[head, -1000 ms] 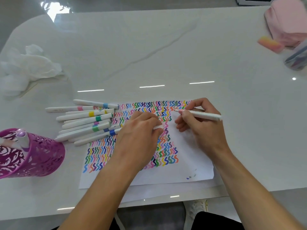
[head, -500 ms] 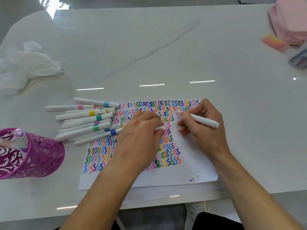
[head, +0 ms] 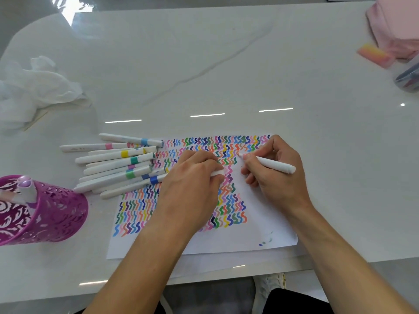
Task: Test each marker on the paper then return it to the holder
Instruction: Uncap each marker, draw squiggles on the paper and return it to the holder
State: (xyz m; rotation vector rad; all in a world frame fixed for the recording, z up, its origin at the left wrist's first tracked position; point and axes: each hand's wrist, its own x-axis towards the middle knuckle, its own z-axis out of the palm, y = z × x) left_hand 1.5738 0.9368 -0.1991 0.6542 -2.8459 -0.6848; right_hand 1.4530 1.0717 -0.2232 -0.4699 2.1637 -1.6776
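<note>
The right hand [head: 278, 180], grip pinching the white pink-tipped marker [head: 274, 166], has edged its tip down the squiggle-covered white paper [head: 260, 223], so this test looks midway, while the left hand [head: 190, 191] pinches the white cap [head: 217, 172].

White veined table [head: 226, 64]: bears paper [head: 260, 223] at six o'clock, loose markers [head: 118, 164] at nine, purple holder [head: 56, 214] at eight, crumpled tissue [head: 34, 87] at ten, pink pouch [head: 394, 26] at two.

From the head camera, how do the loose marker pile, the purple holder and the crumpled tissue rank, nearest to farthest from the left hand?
From the left hand:
1. Marker pile, right beside it on its left.
2. Purple holder, near left edge of the table.
3. Crumpled tissue, far left, farther back.
</note>
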